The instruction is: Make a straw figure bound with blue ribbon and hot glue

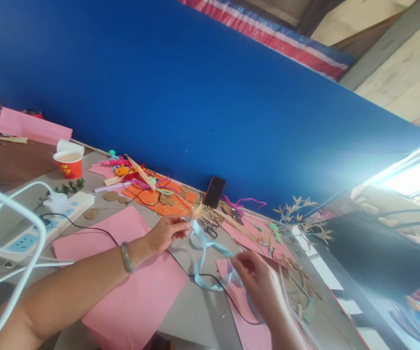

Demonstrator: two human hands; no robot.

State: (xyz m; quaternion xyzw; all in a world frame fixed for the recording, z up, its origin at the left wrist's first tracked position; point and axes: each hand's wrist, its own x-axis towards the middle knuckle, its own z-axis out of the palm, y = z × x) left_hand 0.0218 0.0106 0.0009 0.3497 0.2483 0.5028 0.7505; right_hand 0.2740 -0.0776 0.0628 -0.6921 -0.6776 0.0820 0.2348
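My left hand (168,232) pinches one end of a light blue ribbon (204,250) together with a small dried straw-coloured sprig (196,212). A green bangle sits on that wrist. My right hand (259,282) is closed on the other end of the ribbon, lower right, and looks slightly blurred. The ribbon loops between both hands above a grey table (195,311) and pink paper sheets (137,287). A thin black cable (210,278) runs under the ribbon.
Scissors (210,227) lie just beyond the ribbon. A dark phone (214,191) leans on the blue wall. Orange paper (159,197) holds cardboard discs and pipe cleaners. A red paper cup (69,163) and white power strip (44,226) stand left. Dried twigs (301,218) lie right.
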